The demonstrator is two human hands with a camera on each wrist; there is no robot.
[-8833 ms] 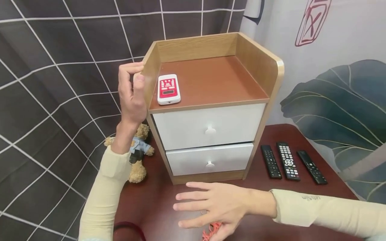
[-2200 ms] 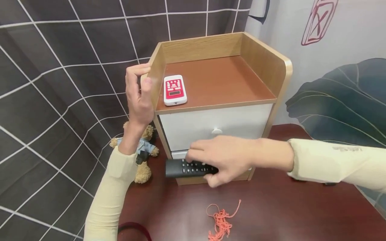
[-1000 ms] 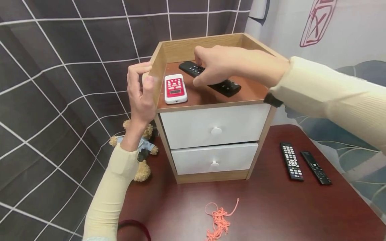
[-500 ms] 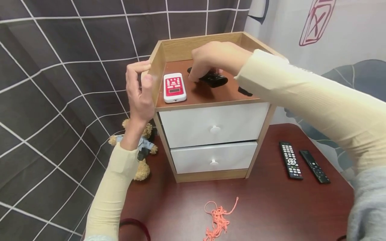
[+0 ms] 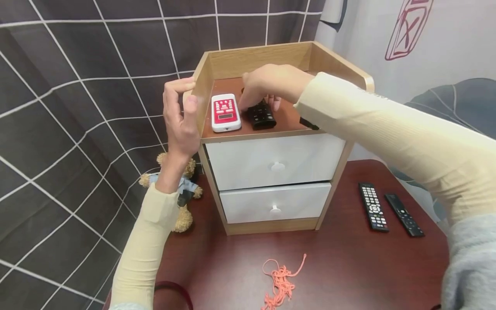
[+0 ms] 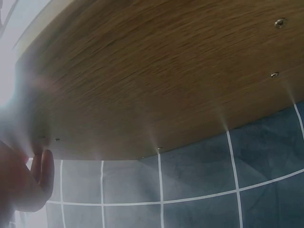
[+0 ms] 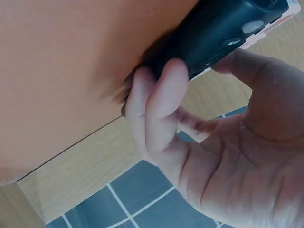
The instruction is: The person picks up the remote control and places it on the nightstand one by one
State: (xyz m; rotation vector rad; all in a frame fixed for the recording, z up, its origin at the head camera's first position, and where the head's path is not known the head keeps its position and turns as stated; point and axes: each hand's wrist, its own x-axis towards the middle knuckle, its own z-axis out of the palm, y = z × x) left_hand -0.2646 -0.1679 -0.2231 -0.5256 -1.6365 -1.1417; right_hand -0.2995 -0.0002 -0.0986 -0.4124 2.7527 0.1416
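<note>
My right hand (image 5: 267, 84) grips a black remote control (image 5: 261, 117) low over the brown top of the small cabinet (image 5: 294, 118). In the right wrist view, curled fingers (image 7: 164, 99) lie along one side of the remote (image 7: 209, 40) and the thumb is on the other. A white and red remote-like device (image 5: 226, 113) lies just left of it, by the cabinet's left side panel. My left hand (image 5: 180, 116) holds that side panel's upper edge; the left wrist view shows the wooden panel (image 6: 152, 85) with the fingers at its edge.
Two more black remotes, one with white buttons (image 5: 373, 207) and a slimmer one (image 5: 404, 215), lie on the dark red table right of the cabinet. Tangled orange string (image 5: 282, 284) lies in front. A teddy bear (image 5: 182, 219) sits at the left. Two white drawers (image 5: 275, 202) face forward.
My right hand has brought the black remote from the table's right side up to the cabinet top, turned it lengthwise and lowered it beside the white and red device. The left hand stays put.
</note>
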